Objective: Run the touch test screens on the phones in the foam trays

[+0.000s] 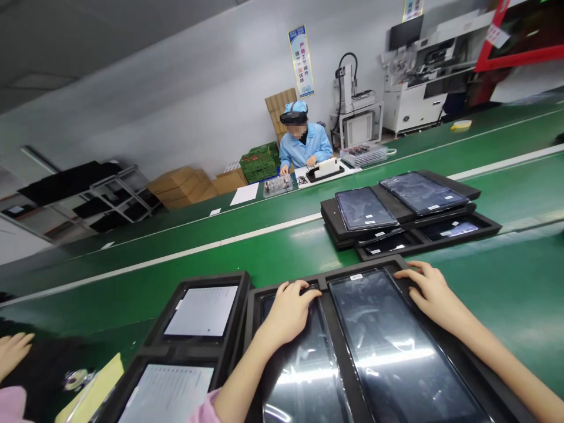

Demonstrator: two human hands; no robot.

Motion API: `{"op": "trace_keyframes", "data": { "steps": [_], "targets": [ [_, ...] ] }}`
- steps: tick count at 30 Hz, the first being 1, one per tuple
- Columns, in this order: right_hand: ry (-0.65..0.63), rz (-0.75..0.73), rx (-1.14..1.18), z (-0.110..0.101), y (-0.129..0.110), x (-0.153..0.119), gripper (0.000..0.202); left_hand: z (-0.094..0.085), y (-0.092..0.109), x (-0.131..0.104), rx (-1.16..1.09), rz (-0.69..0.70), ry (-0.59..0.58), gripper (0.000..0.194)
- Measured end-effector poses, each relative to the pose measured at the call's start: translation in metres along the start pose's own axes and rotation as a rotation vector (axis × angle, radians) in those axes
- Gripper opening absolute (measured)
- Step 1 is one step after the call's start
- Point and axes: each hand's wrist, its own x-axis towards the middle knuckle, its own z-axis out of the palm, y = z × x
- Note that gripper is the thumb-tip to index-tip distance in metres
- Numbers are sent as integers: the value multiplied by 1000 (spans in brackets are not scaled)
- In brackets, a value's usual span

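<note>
My left hand (288, 311) lies over the top of a dark, film-covered tablet (304, 376) in a black foam tray (328, 299). Its fingers are bent towards the thumb around a small dark thing I cannot make out. At the tray's upper right, my right hand (429, 291) touches the rim beside a second dark tablet (396, 346), thumb and fingers apart. Light reflects off both screens. Left of this tray, another black tray (176, 352) holds two tablets with lit white screens (202, 311).
Stacked black trays with tablets (365, 208) stand beyond my right hand on the green bench (282, 252). Another person's hand (15, 352) is at the far left, near yellow paper (94, 390). Across the bench sits a person in blue (308, 144).
</note>
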Motion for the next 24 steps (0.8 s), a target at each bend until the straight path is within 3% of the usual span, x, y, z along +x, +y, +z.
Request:
{"op": "trace_keyframes", "data": {
  "steps": [3, 6, 10, 13, 16, 21, 24],
  "targets": [
    [-2, 27, 157, -6, -2, 3, 39, -14, -19, -27, -285, -14, -2, 51],
    [-37, 142, 407, -11, 0, 7, 48, -8, -39, -79, -377, -137, 168, 47],
    [-116, 374, 744, -16, 1, 4, 62, 40, -57, -146, -448, -411, 303, 64],
    [-116, 379, 733, -15, -1, 0, 64, 75, -59, -164, -511, -476, 278, 77],
    [-88, 310, 613, -15, -6, -1, 60, 87, -55, -161, -492, -468, 312, 75],
    [77, 13, 212, -35, -35, -1, 32, 77, -40, -151, -354, -378, 430, 64],
    [-59, -307, 157, -53, -59, -3, 28, 67, -30, -153, -291, -296, 456, 68]
  ]
}}
